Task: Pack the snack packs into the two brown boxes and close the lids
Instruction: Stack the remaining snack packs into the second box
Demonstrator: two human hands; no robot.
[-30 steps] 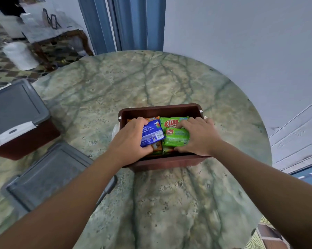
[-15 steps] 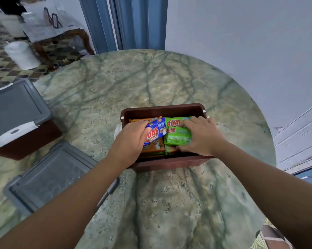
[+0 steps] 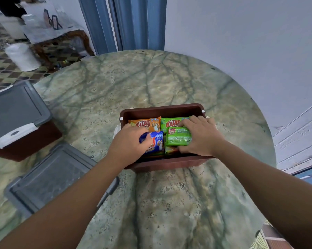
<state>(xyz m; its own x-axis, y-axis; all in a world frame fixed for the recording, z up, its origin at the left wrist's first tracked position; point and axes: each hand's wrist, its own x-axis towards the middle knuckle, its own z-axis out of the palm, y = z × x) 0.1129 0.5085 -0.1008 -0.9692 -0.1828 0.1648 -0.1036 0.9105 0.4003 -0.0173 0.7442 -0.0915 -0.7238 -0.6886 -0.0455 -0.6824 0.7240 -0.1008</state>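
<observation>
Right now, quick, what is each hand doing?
Left hand: grips the blue snack pack in the open brown box.
Right hand: grips the green snack pack.

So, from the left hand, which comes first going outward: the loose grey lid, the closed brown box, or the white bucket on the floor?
From the left hand, in the head view:
1. Loose grey lid, lying on the table just left of it.
2. Closed brown box, farther left at the table's edge.
3. White bucket, on the floor, far upper left.
</observation>
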